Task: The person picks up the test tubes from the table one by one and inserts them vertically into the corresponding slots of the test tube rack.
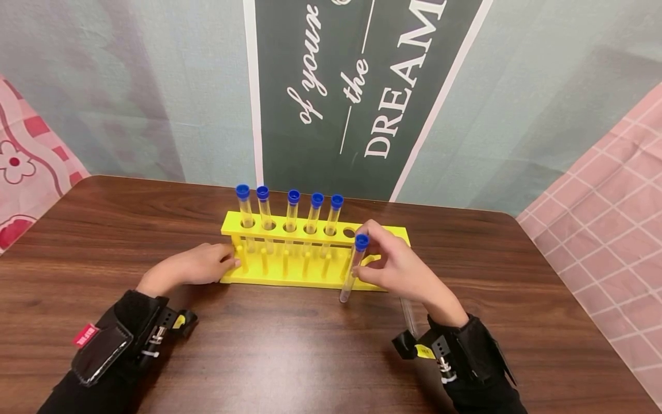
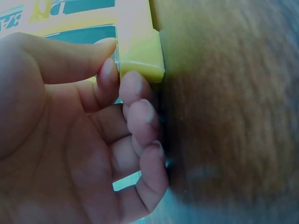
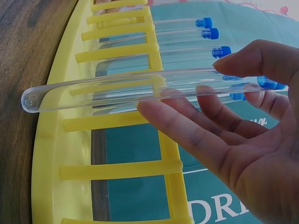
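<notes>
My left hand [image 1: 199, 265] is at the left end of a yellow test tube rack [image 1: 295, 278], its thumb and index finger pinching the end; in the left wrist view they meet at the rack's edge [image 2: 140, 51]. Several clear test tubes [image 1: 291, 218] with blue caps stand upright in the rack's holes. In front of the rack's right part, my right hand [image 1: 395, 264] holds another blue-capped test tube [image 1: 349, 282], tilted slightly, between thumb and fingers. The right wrist view shows this tube [image 3: 93, 93] as see-through, its rounded bottom below the fingers.
A vacant hole [image 1: 349, 232] shows in the rack's top bar beside the right hand. Another clear tube [image 1: 407, 315] lies on the brown wooden table [image 1: 289, 351], partly hidden by the right wrist. Behind the table hangs a printed cloth [image 1: 331, 115].
</notes>
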Available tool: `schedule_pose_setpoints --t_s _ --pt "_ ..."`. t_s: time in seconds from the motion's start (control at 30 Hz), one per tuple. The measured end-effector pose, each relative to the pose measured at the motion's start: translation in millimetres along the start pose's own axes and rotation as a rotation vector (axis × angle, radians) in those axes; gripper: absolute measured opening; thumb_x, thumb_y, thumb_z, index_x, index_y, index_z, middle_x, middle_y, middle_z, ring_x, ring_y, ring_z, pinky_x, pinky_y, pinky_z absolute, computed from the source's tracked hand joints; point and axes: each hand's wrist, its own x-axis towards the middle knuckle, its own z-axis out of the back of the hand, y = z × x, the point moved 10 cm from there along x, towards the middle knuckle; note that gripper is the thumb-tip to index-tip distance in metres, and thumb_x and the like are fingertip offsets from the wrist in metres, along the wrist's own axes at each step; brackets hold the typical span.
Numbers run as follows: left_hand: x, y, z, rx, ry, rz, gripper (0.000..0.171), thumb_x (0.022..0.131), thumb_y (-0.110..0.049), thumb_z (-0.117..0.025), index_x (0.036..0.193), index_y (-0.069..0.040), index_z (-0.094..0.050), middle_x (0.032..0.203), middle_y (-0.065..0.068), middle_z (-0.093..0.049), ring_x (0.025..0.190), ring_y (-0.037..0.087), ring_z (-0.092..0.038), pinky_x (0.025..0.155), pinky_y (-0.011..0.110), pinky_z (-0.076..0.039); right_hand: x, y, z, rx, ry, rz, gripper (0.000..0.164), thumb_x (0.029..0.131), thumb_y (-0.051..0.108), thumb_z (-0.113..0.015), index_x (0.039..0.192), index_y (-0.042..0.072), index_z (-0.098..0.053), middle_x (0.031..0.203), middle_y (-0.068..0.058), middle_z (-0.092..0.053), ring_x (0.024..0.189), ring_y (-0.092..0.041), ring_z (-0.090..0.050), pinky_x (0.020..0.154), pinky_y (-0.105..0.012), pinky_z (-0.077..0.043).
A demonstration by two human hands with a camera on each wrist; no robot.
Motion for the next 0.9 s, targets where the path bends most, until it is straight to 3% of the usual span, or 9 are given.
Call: schedule_pose_setpoints --t_s 0.27,0.9 --pt "1.0 0.0 -1.1 0.004 0.004 0.002 0.021 0.096 -0.016 -0.044 0.079 -0.004 -0.046 0.063 0.004 -0.041 0.054 0.015 -0.039 0.053 0.028 -0.033 0 -2 1 -0.014 -0.004 -0.018 0.033 0.074 -0.012 -0.064 0.097 0.001 -0.044 0.091 -0.012 -0.047 0.086 -0.031 -0.060 0.067 -0.032 -0.053" --pt "-0.2 -1.0 0.2 0.001 -0.002 0.002 0.021 0.096 -0.015 -0.044 0.078 -0.005 -0.046 0.063 0.004 -0.042 0.054 0.015 -0.039 0.053 0.028 -0.033 -3 4 16 -0.102 -0.062 0.030 0.036 0.075 -0.011 -0.066 0.101 0.001 -0.044 0.083 -0.008 -0.050 0.080 -0.024 -0.060 0.066 -0.034 -0.053"
